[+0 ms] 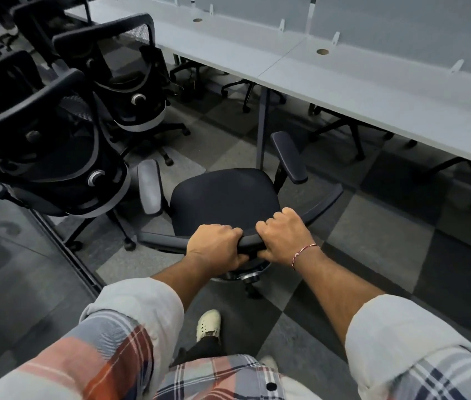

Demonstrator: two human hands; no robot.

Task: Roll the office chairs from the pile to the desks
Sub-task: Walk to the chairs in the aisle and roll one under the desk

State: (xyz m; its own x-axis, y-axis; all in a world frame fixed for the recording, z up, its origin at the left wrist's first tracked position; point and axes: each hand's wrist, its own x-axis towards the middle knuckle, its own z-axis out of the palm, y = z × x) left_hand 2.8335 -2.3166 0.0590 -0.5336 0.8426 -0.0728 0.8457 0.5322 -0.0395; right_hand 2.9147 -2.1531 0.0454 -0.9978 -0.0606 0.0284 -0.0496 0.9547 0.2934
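One office chair [289, 157] near centre, at least three piled chairs [55, 145] left; left hand [214, 246] and right hand [283, 235] both curl round its backrest top [159, 241], seat [222, 197] just beyond them

the held chair [222, 197] has open carpet [387, 241] on its right, running along the worktop [344, 82] edge. straight ahead, the worktop leg [263, 125] stands just beyond the right armrest [289, 157] and narrows the way in. under the worktop, other chair bases [344, 131] take up floor. on the left, the nearest piled chair [46, 145] crowds just beside the left armrest [150, 186], with a second piled chair [130, 79] behind it. farther left runs what looks like a glass partition [12, 269], closing that side.
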